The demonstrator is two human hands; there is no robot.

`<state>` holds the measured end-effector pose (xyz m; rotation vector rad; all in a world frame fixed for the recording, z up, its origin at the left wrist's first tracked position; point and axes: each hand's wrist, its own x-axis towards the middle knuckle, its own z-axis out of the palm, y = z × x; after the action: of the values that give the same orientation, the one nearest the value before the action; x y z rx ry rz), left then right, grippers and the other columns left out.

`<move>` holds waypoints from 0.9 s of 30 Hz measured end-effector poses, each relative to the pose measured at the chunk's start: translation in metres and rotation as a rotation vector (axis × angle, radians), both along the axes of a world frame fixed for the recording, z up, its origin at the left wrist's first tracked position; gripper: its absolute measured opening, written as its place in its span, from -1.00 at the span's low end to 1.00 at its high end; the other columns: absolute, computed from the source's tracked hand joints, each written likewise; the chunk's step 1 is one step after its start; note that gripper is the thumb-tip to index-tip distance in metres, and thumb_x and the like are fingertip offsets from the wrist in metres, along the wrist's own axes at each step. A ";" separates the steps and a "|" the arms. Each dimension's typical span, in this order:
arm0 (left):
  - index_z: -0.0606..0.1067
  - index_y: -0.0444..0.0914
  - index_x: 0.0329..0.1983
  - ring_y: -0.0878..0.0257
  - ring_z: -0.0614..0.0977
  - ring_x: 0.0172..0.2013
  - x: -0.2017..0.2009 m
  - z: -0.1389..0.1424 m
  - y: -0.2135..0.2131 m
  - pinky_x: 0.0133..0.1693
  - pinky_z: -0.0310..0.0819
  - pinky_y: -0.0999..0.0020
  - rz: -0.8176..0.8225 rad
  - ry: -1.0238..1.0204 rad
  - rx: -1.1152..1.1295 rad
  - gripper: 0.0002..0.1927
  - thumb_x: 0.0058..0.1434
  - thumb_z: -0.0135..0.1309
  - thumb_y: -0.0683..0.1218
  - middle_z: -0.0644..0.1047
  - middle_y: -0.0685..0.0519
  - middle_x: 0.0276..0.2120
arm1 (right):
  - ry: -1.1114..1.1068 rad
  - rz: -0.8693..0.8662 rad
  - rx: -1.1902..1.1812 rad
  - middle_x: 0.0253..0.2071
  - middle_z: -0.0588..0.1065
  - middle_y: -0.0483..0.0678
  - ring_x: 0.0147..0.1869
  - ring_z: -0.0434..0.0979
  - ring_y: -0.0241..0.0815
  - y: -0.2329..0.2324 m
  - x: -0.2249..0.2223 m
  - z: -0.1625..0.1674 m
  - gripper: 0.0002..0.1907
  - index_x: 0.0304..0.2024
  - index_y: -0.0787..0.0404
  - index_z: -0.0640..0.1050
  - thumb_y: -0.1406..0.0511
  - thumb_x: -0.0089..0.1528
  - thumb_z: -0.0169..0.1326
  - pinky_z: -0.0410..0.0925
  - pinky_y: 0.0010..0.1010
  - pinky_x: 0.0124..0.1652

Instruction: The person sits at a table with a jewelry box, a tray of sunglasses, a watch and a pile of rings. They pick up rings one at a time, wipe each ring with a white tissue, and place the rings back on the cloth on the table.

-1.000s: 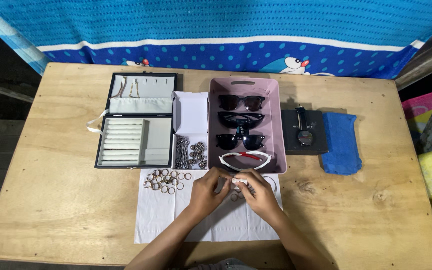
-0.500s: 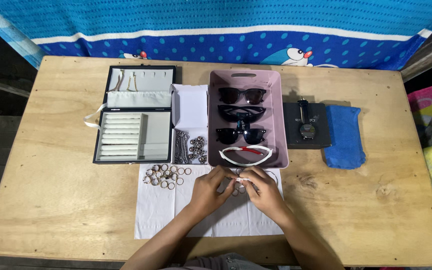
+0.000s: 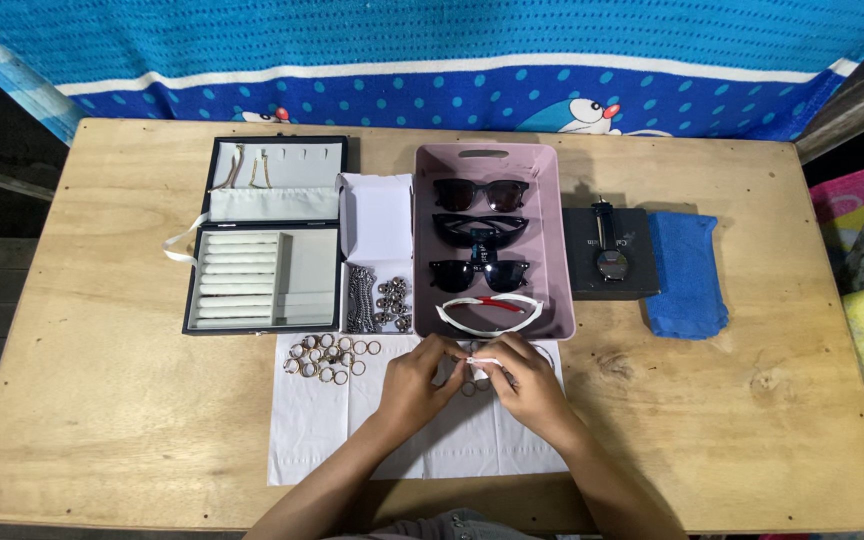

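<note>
My left hand [image 3: 414,380] and my right hand [image 3: 524,382] meet over a white cloth [image 3: 322,425] on the wooden table [image 3: 112,400]. Both pinch a small white strip [image 3: 482,361] held between their fingertips, with a small ring just under it. A cluster of several rings [image 3: 328,358] lies on the cloth to the left of my left hand. Just beyond my hands stands a pink tray [image 3: 557,250] with dark sunglasses and one white-and-red pair [image 3: 489,312] nearest me.
An open black jewellery box [image 3: 270,235] with white ring rolls sits at the left. A small white box [image 3: 377,270] holds chains and metal pieces. A watch on a black box [image 3: 609,252] and a folded blue cloth [image 3: 685,272] lie right of the tray.
My hands stay together over the cloth; the fingers have shifted slightly on the small white strip. The camera view has drifted a little.
</note>
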<state>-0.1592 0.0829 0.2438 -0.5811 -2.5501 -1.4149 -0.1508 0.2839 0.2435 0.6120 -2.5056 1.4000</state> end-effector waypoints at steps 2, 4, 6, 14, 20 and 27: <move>0.56 -0.21 -0.23 0.23 0.51 -0.64 0.000 -0.003 0.000 -0.54 0.38 0.31 0.020 -0.045 0.013 -0.84 0.15 0.28 -0.15 0.58 0.04 -0.41 | -0.079 0.004 -0.032 -0.22 0.56 -0.07 -0.23 0.61 -0.22 -0.001 0.001 0.005 -0.85 -0.12 0.25 0.62 0.40 0.25 0.20 0.46 -0.42 -0.25; 0.57 -0.21 -0.22 0.25 0.49 -0.65 0.000 -0.006 0.000 -0.55 0.37 0.32 0.052 -0.072 0.022 -0.84 0.15 0.29 -0.15 0.57 0.03 -0.43 | -0.207 -0.021 -0.087 -0.18 0.57 -0.08 -0.23 0.61 -0.27 -0.001 0.002 0.010 -0.81 -0.08 0.25 0.62 0.39 0.24 0.19 0.46 -0.43 -0.29; 0.57 -0.21 -0.21 0.27 0.48 -0.65 0.001 -0.008 0.001 -0.56 0.35 0.34 0.063 -0.082 0.063 -0.83 0.15 0.29 -0.16 0.57 0.03 -0.44 | -0.249 -0.028 -0.111 -0.17 0.58 -0.08 -0.24 0.60 -0.29 -0.002 0.002 0.013 -0.76 -0.04 0.26 0.62 0.38 0.23 0.20 0.46 -0.44 -0.30; 0.56 -0.23 -0.18 0.32 0.44 -0.66 0.004 -0.009 0.001 -0.56 0.32 0.38 0.000 -0.099 0.095 -0.82 0.15 0.28 -0.18 0.56 0.03 -0.43 | -0.092 -0.020 -0.065 -0.20 0.58 -0.06 -0.20 0.63 -0.26 0.000 0.003 -0.001 -0.83 -0.11 0.28 0.61 0.44 0.23 0.18 0.45 -0.48 -0.24; 0.57 -0.21 -0.20 0.35 0.42 -0.65 0.007 -0.013 0.001 -0.58 0.31 0.40 0.024 -0.120 0.137 -0.82 0.14 0.28 -0.19 0.56 0.06 -0.46 | -0.212 -0.029 -0.066 -0.20 0.58 -0.06 -0.21 0.61 -0.21 -0.003 0.008 0.007 -0.84 -0.13 0.28 0.60 0.44 0.23 0.21 0.43 -0.45 -0.22; 0.56 -0.21 -0.17 0.32 0.41 -0.64 0.008 -0.006 0.000 -0.56 0.29 0.38 0.033 -0.148 0.120 -0.80 0.16 0.29 -0.18 0.50 0.04 -0.53 | -0.110 0.004 -0.111 -0.17 0.57 -0.05 -0.16 0.61 -0.21 -0.005 0.008 0.007 -0.80 -0.10 0.29 0.59 0.47 0.21 0.19 0.44 -0.42 -0.18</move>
<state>-0.1509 0.0827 0.2382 -0.4283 -2.5480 -1.6422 -0.1426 0.2791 0.2507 0.5329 -2.4888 1.6027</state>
